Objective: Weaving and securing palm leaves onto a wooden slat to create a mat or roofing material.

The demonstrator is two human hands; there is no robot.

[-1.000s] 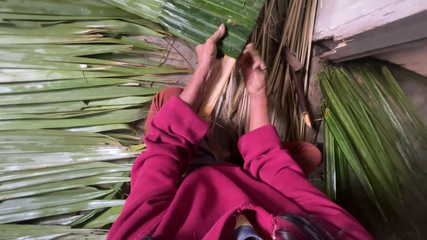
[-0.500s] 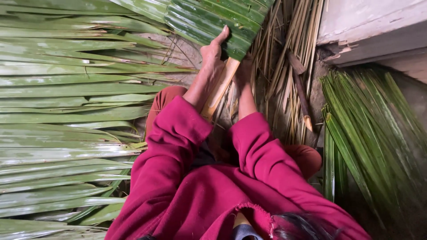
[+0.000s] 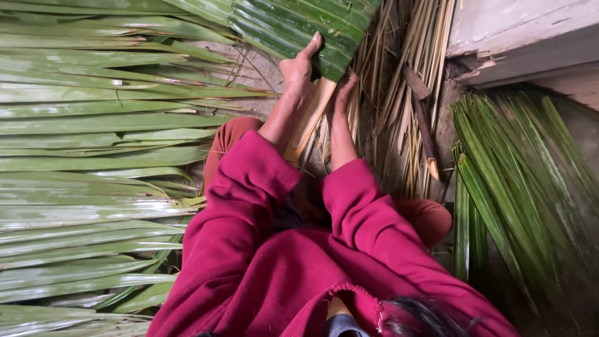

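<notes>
The left hand [image 3: 298, 72] lies flat on the folded green palm leaves [image 3: 293, 28], fingers stretched open, pressing them against the pale stick [image 3: 310, 118] that runs beneath. Just beside it, the right hand [image 3: 345, 87] reaches under the leaf edge; whether its fingers grip anything I cannot tell. Several leaves already sit lapped on the stick; loose leaves [image 3: 93, 143] and a green bundle [image 3: 518, 181] lie unused.

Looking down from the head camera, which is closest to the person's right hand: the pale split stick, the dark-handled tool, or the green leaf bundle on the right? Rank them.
From the right hand:
1. Pale split stick, just left of it, between both hands.
2. Dark-handled tool, lying to its right on the dry strips.
3. Green leaf bundle, farthest right, below the wall.
</notes>
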